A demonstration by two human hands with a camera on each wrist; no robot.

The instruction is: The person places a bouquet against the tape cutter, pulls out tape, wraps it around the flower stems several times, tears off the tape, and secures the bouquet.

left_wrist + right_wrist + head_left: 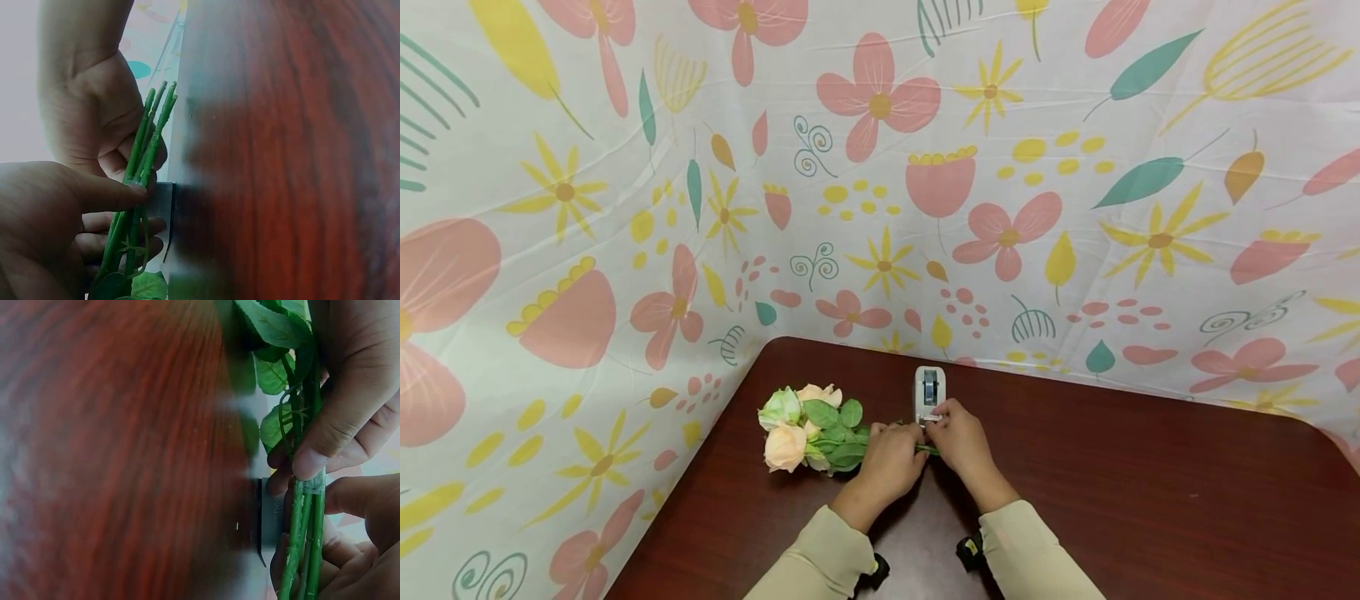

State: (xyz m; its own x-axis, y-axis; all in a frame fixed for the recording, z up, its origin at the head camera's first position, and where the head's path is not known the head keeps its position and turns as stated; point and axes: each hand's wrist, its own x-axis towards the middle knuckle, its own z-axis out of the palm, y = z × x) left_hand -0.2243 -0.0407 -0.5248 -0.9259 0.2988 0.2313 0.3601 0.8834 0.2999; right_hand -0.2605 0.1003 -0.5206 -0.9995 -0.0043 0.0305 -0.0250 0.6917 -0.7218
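A bunch of artificial-looking roses (785, 448), peach and pale green, lies with its heads to the left. My left hand (891, 457) grips its green stems (134, 162), thumb pressed across them. A narrow band of clear tape (311, 483) circles the stems just beside the left thumb. At this band my right hand (961, 442) has its fingers curled about the stems, near the cut ends; its exact fingertip contact is partly hidden. Right beyond both hands stands a pale tape dispenser (930, 387) with a dark roll, its front edge close to the right fingers.
Everything rests on a dark red-brown wooden table (1112, 492). A flower-printed cloth (880, 192) hangs along the back and left edges. Green leaves (835, 429) spread between the blooms and the left hand. Black straps (972, 552) sit at the wrists.
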